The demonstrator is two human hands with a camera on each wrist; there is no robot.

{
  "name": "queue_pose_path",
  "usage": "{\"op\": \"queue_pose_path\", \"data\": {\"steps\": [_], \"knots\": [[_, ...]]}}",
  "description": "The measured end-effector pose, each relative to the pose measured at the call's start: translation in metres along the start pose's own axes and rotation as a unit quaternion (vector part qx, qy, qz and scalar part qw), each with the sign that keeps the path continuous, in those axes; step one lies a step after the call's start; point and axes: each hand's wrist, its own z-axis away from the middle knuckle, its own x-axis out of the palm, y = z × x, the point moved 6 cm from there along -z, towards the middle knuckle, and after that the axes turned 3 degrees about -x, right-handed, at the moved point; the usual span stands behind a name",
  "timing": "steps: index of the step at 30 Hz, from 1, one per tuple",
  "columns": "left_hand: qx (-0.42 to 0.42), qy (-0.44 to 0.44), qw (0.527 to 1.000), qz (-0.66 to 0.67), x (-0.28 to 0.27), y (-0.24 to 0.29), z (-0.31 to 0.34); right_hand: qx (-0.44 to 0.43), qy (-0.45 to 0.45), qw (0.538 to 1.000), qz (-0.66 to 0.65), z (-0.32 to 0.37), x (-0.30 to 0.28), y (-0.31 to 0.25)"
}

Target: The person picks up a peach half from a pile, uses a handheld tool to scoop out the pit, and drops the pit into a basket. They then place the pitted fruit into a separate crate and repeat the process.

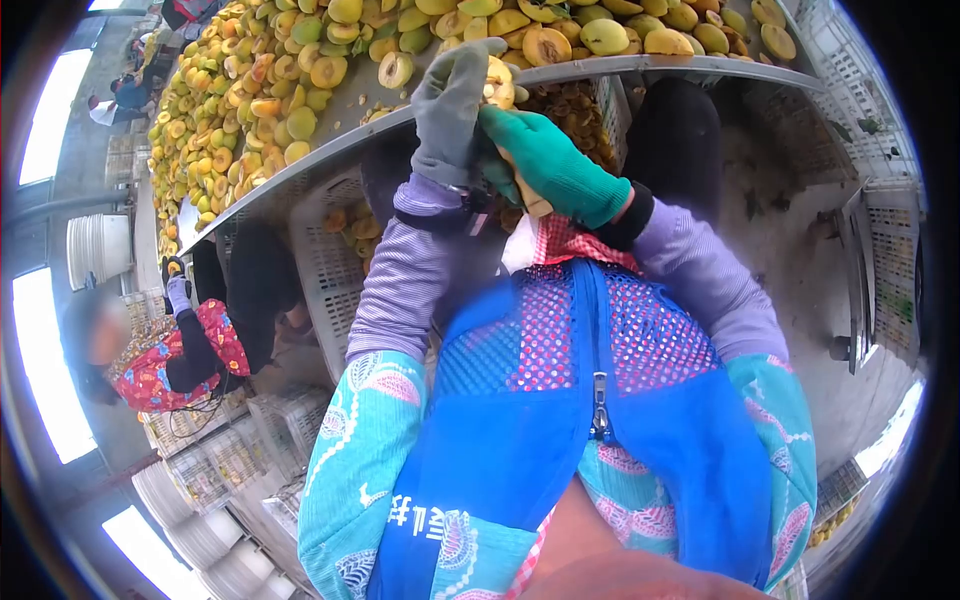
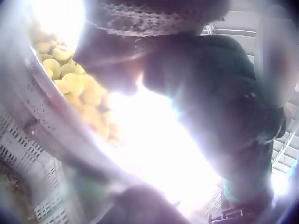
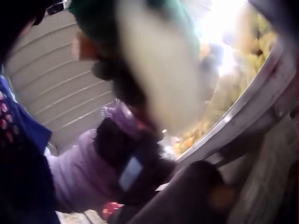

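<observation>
In the head view, my grey-gloved left hand (image 1: pixel 448 112) holds a cut yellow fruit (image 1: pixel 498 84) between fingers and thumb at the table's edge. Close beside it, my green-gloved right hand (image 1: pixel 562 168) grips a wooden handle (image 1: pixel 530 192) whose end sticks out below the fist. Whatever the handle carries is hidden by the hands. The left wrist view shows the dark green glove (image 2: pixel 205 88) large and blurred against glare. In the right wrist view a pale blurred shape (image 3: pixel 161 70) covers part of the green glove (image 3: pixel 96 16).
Halved yellow fruit (image 1: pixel 240 110) lies heaped on a metal-edged table (image 1: pixel 700 66). White crates (image 1: pixel 325 250) with fruit stand beneath. Another person in a red patterned garment (image 1: pixel 228 338) works at the left edge. Stacked white containers (image 1: pixel 98 248) stand farther off.
</observation>
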Motion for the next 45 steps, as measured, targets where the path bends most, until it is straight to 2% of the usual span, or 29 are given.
{"op": "queue_pose_path", "data": {"steps": [3,5,8,13,16,17,18,19,20,21,22,24,25,26,28,30,31,34,35,36,37,38,39,40,41,42,43,44,45], "knots": [[-0.039,-0.061,0.997,0.038,0.005,0.001,0.0,0.053,0.026,0.984,-0.166,0.012,0.018,-0.013],[-0.074,-0.089,0.993,0.035,0.002,-0.005,0.001,0.086,-0.019,0.961,-0.264,0.014,0.026,-0.019],[-0.112,-0.028,0.983,0.14,0.02,0.004,0.018,0.093,-0.062,0.921,-0.372,0.017,0.038,-0.025],[-0.108,0.009,0.991,0.081,0.017,-0.001,0.025,0.069,-0.126,0.882,-0.45,0.014,0.041,-0.017],[-0.098,0.044,0.99,0.09,0.005,0.002,0.02,0.114,0.003,0.968,-0.224,0.021,0.037,-0.018],[-0.157,0.078,0.967,0.185,-0.029,-0.018,0.016,0.05,-0.023,0.992,-0.112,0.023,0.04,-0.024],[0.014,0.182,0.975,0.13,-0.055,0.001,0.02,0.029,-0.021,0.996,-0.077,0.027,0.041,-0.022],[-0.046,0.25,0.937,0.239,-0.078,0.008,0.035,0.007,-0.019,0.999,-0.043,0.029,0.039,-0.019],[-0.032,0.286,0.948,0.137,-0.124,0.015,0.048,-0.017,-0.018,1.0,-0.008,0.029,0.033,-0.014],[-0.023,0.347,0.935,-0.075,-0.142,0.035,0.06,0.044,0.002,0.991,-0.125,0.023,0.014,0.016],[-0.135,0.321,0.791,-0.502,-0.162,0.059,0.063,0.238,0.08,0.944,-0.214,0.021,-0.015,0.059],[-0.137,0.198,0.688,-0.685,-0.193,0.054,0.04,0.294,0.13,0.93,-0.181,0.025,-0.029,0.083],[-0.118,0.194,0.715,-0.661,-0.176,0.065,0.017,0.272,0.072,0.944,-0.175,0.019,-0.028,0.087],[-0.103,0.19,0.742,-0.634,-0.158,0.07,-0.006,0.257,0.078,0.952,-0.148,0.018,-0.025,0.083],[0.138,0.111,0.696,-0.696,-0.15,0.048,-0.061,0.214,0.095,0.968,-0.089,0.012,-0.015,0.058],[0.016,-0.093,0.595,-0.798,-0.137,0.008,-0.1,0.197,0.098,0.974,-0.058,0.012,-0.016,0.043],[-0.007,-0.132,0.61,-0.781,-0.136,0.003,-0.106,0.175,0.098,0.979,-0.024,0.011,-0.024,0.043],[-0.207,-0.173,0.532,-0.803,-0.135,0.012,-0.098,0.071,0.15,0.979,0.119,0.004,-0.026,0.014],[-0.168,-0.125,0.61,-0.764,-0.154,0.01,-0.097,0.031,0.173,0.969,0.172,-0.001,-0.021,0.002],[-0.212,-0.039,0.695,-0.685,-0.157,0.023,-0.086,-0.048,0.172,0.954,0.242,-0.008,-0.016,-0.011],[-0.168,0.005,0.834,-0.525,-0.169,0.018,-0.083,-0.127,0.169,0.927,0.309,-0.016,-0.011,-0.022],[-0.116,0.051,0.933,-0.337,-0.185,0.014,-0.076,-0.202,0.163,0.891,0.373,-0.022,-0.002,-0.031],[-0.142,0.088,0.98,-0.109,-0.146,0.029,-0.048,-0.21,0.16,0.873,0.411,-0.028,0.004,-0.032],[0.027,0.057,0.948,-0.312,-0.128,0.046,-0.034,-0.221,0.156,0.852,0.449,-0.034,0.011,-0.034],[0.194,0.019,0.848,-0.493,-0.106,0.059,-0.019,-0.234,0.154,0.827,0.487,-0.038,0.015,-0.037],[0.347,-0.02,0.687,-0.638,-0.08,0.059,-0.002,-0.235,0.154,0.817,0.503,-0.041,0.015,-0.034],[0.255,0.001,0.828,-0.499,-0.08,0.048,-0.006,-0.235,0.156,0.806,0.52,-0.043,0.014,-0.029],[0.151,0.019,0.93,-0.334,-0.075,0.03,-0.01,-0.236,0.161,0.795,0.536,-0.041,0.013,-0.026],[0.099,0.025,0.96,-0.262,-0.074,0.019,-0.012,-0.244,0.165,0.797,0.526,-0.037,0.011,-0.027]]}}
